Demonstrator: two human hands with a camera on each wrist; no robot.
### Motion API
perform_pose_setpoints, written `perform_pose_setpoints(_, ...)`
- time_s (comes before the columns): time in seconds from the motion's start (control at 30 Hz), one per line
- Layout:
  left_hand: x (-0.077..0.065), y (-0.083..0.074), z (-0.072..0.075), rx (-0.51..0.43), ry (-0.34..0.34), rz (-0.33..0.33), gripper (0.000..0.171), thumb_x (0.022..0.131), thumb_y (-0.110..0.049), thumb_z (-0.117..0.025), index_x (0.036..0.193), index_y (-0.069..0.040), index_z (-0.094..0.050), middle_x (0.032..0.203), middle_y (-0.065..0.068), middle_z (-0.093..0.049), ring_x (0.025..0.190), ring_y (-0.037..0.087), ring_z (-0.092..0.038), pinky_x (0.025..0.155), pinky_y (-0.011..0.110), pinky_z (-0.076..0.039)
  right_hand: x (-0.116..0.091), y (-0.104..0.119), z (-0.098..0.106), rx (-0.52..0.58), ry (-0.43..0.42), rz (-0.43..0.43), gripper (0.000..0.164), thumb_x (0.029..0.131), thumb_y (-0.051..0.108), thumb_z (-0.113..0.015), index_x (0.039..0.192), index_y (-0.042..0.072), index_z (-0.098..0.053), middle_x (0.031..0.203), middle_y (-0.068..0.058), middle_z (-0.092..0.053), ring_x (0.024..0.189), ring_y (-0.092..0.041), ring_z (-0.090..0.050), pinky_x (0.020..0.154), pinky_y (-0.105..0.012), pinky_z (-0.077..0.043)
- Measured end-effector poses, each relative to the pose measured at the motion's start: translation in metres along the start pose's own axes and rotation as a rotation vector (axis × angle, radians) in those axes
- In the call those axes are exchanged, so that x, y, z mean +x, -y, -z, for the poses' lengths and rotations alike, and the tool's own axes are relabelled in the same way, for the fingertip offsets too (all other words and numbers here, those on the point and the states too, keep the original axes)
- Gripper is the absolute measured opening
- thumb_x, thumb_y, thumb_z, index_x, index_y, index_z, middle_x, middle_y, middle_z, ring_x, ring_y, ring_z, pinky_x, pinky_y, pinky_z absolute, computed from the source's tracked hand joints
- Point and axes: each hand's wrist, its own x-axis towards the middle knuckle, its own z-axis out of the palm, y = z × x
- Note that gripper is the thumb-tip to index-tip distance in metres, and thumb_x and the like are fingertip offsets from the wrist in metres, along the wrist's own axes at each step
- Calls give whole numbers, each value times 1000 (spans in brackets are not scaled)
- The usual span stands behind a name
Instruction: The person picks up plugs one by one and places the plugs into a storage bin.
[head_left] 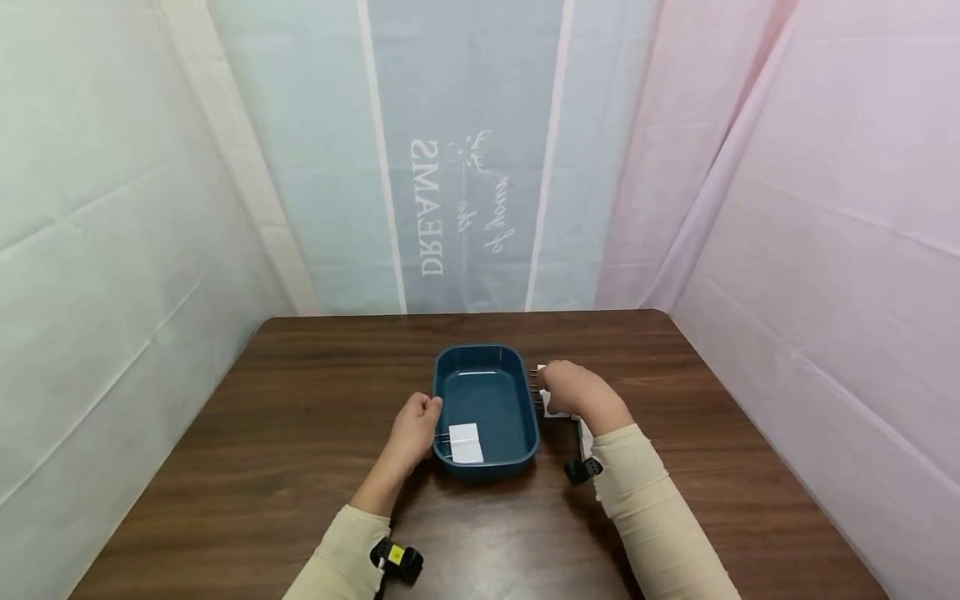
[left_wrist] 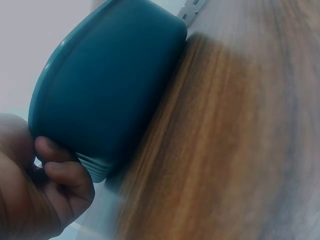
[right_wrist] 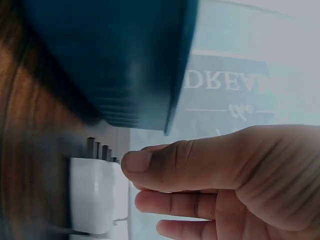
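A deep teal rectangular dish (head_left: 486,392) sits on the wooden table between the hands. My left hand (head_left: 415,429) grips its left rim, the thumb on top and the curled fingers (left_wrist: 67,172) against the outer wall. Inside the dish, at the near left corner, lies a white plug (head_left: 466,443) with dark prongs pointing left. My right hand (head_left: 581,392) is to the right of the dish, over more white plugs (head_left: 555,407) whose prongs point toward the dish. Its thumb and fingers reach out, fairly straight, with the thumb tip close beside a white plug (right_wrist: 92,195).
Another white piece (head_left: 586,437) lies nearer, partly under the right wrist. Black camera mounts (head_left: 582,471) sit on both wrists. Behind the brown table (head_left: 337,367) hangs a printed cloth (head_left: 468,167), with pale cloth walls on either side.
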Motion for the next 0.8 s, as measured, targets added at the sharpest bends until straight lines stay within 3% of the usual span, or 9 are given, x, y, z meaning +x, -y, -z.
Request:
perform_pose_setpoints(0.23,-2,1,0,-2,-3,-21,26,109,-27,-49,94,-6,-46,70,4,-39,47,15,-38,41,25,-35,5,-6,-15,14,1,-42,23,81,-2,-79,102,6,-75,95,-7,-71,77,-19,-58,69,-38,-54)
perform_pose_setpoints(0.8,0,2,0,-4,-3,-12,26,109,-28,-49,94,-6,-47,69,3,-39,47,15,-38,40,26,-35,6,-9,-20,25,-19,-42,35,80,-14,-70,109,4,-76,110,-12,-73,84,-20,-59,76,-39,-55)
